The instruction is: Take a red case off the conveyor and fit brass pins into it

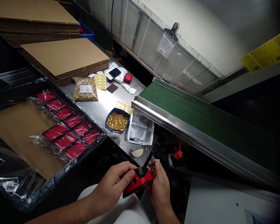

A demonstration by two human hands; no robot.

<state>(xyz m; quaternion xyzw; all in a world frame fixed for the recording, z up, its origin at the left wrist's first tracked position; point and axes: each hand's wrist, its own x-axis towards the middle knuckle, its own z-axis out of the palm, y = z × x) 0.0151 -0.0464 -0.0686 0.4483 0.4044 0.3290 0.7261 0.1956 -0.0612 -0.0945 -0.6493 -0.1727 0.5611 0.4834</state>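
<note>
My left hand (113, 183) is closed on a small red and black plastic device (141, 182) with a dark round hole in its face. The thumb lies along its near side. My right hand (161, 188) is closed at the device's right end, pinching a small shiny metal piece (152, 161), which looks like a hook or ring. Some right fingers are hidden behind the device. Beyond the hands, a blue tray (107, 125) holds many small gold-coloured metal parts (116, 121). A pale, half-round piece (137, 152) lies at the metal table's near corner.
A green conveyor belt (177, 104) runs along the right. On the left, a plastic-lined box (102, 138) contains wrapped red items (70, 140). Cardboard stacks (67, 56) stand behind it. The metal table (102, 105) bears a bag of gold parts (85, 90) and a phone (113, 73).
</note>
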